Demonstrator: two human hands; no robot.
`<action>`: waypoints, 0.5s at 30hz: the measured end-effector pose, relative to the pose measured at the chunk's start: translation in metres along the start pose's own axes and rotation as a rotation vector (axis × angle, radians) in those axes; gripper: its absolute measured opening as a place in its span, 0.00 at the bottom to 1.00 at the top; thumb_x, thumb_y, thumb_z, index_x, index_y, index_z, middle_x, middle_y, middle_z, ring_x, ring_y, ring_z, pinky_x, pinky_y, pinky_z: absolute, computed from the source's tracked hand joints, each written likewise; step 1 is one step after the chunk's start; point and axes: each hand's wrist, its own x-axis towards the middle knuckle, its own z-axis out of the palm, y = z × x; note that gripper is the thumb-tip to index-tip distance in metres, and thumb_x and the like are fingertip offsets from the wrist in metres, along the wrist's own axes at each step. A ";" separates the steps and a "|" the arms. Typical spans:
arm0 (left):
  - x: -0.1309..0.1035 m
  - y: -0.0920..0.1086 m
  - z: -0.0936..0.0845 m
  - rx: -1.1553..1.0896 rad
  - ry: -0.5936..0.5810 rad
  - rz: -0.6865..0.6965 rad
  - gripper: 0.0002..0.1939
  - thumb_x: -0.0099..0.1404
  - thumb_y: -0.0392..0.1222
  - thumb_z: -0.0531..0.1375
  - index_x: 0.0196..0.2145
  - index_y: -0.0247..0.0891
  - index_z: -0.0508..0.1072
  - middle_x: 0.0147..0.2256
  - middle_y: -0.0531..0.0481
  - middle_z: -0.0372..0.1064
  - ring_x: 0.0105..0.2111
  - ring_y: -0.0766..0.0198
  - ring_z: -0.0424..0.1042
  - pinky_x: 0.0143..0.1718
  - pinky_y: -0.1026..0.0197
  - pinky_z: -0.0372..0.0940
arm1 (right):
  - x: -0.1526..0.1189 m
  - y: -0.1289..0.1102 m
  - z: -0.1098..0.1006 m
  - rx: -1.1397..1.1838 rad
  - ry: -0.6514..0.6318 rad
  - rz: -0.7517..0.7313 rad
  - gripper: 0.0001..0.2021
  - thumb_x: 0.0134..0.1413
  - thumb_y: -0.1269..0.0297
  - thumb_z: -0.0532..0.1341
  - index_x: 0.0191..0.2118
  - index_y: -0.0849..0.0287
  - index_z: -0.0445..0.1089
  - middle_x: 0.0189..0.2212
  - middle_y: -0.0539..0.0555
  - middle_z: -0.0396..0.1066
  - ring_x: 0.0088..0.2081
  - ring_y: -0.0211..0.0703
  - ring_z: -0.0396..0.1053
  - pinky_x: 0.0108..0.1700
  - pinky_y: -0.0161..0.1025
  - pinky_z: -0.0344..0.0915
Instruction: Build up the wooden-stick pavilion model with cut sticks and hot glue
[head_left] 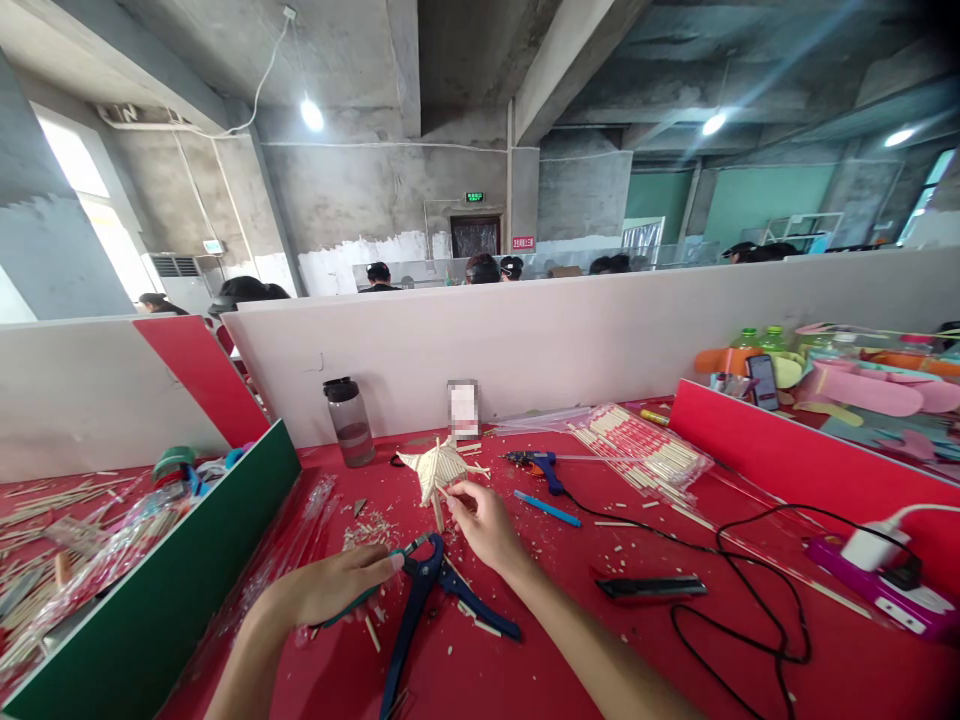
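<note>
In the middle of the red table stands a small model built of pale wooden sticks [441, 466], with a roof-like top and pointed corners. My right hand [480, 520] is at its front, fingers pinched on a thin wooden stick [442, 491] against the model. Whether that stick is fixed to it I cannot tell. My left hand [341, 585] is closed round a slim green-handled tool [352, 606], whose tip points toward the model. Just right of that hand lies a dark blue cutter with spread handles [422, 585]. Cut stick bits [371, 530] are scattered around.
Behind the model are a water bottle [350, 425] and a blurred upright card [463, 410]. To the right lie a blue glue gun [541, 464], bagged sticks [645, 445], a blue pen [547, 508], a black utility knife [652, 587] and a looping black cord [720, 545].
</note>
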 end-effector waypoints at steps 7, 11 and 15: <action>0.001 0.004 0.003 -0.017 -0.077 -0.038 0.44 0.60 0.75 0.49 0.61 0.41 0.71 0.62 0.45 0.65 0.62 0.45 0.65 0.61 0.55 0.60 | 0.000 0.009 0.004 0.020 0.004 -0.020 0.07 0.61 0.66 0.60 0.36 0.57 0.76 0.32 0.54 0.78 0.33 0.45 0.76 0.35 0.37 0.68; -0.002 0.011 0.002 -0.030 -0.124 -0.081 0.44 0.61 0.75 0.48 0.63 0.43 0.69 0.63 0.48 0.64 0.61 0.45 0.66 0.58 0.55 0.63 | 0.001 0.008 0.003 0.010 0.013 -0.030 0.07 0.61 0.67 0.60 0.36 0.57 0.76 0.33 0.54 0.79 0.33 0.45 0.76 0.35 0.37 0.69; -0.003 0.017 0.000 -0.004 -0.112 -0.071 0.43 0.62 0.74 0.48 0.62 0.42 0.69 0.62 0.48 0.66 0.61 0.45 0.66 0.58 0.55 0.63 | 0.002 0.005 0.000 -0.010 0.022 -0.046 0.07 0.60 0.67 0.61 0.37 0.57 0.78 0.34 0.55 0.80 0.35 0.47 0.77 0.38 0.38 0.70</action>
